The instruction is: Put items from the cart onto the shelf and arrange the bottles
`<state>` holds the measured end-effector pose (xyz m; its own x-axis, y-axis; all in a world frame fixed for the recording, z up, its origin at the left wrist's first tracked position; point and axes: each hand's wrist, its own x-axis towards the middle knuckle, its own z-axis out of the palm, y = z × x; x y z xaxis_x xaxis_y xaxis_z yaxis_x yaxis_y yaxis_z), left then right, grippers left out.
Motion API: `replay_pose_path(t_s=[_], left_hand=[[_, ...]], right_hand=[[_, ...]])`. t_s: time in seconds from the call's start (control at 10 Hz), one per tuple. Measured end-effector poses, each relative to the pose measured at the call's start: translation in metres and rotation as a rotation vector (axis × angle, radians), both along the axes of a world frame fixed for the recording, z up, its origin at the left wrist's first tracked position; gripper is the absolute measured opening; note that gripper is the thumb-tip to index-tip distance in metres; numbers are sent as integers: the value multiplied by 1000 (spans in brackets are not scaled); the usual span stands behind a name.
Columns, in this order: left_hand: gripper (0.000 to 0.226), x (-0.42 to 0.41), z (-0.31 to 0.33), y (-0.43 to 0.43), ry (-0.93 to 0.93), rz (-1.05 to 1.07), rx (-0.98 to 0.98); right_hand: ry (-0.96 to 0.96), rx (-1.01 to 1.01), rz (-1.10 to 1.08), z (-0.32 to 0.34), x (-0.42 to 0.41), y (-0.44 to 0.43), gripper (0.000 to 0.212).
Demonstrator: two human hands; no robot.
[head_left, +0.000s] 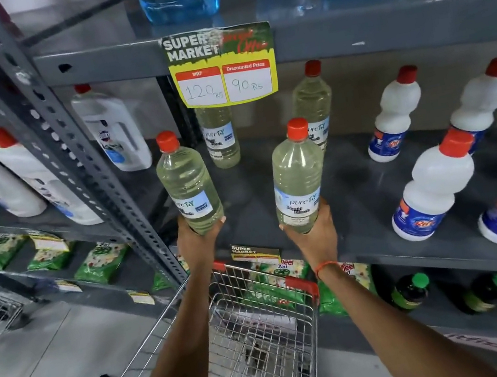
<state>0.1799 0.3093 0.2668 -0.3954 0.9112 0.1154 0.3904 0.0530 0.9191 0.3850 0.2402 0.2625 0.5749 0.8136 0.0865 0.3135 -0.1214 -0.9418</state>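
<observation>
— What did your hands have?

— My left hand (198, 240) was wrapped under the base of one pale bleach bottle (188, 185), tilted slightly left, just beside the shelf upright (62, 121). My right hand (313, 236) was closed around the base of a second bleach bottle (298, 179), upright, over the front edge of the grey shelf (357, 189).

— Any room there?

— Bare shelf lay between my two bottles and behind them, up to two more of the same (220, 140) at the back under the price tag (222, 66). White bottles (433, 189) stood to the right, well apart. The wire cart (260, 336) sat below my wrists, against the shelf's front edge.
</observation>
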Motion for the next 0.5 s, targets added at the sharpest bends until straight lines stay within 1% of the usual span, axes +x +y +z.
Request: replay_pose_path(t_s=[0.2, 0.3, 0.4, 0.5], left_hand=[[78, -4, 0, 0, -25, -36, -17], [80, 0, 7, -4, -23, -40, -59], [94, 3, 14, -9, -41, -49, -98], [114, 23, 26, -25, -18, -69, -129]], right_hand=[[17, 23, 11, -5, 0, 2, 83], [21, -2, 17, 2, -1, 0, 86], [14, -25, 50, 7, -1, -2, 114], [-75, -41, 20, 21, -7, -11, 131]])
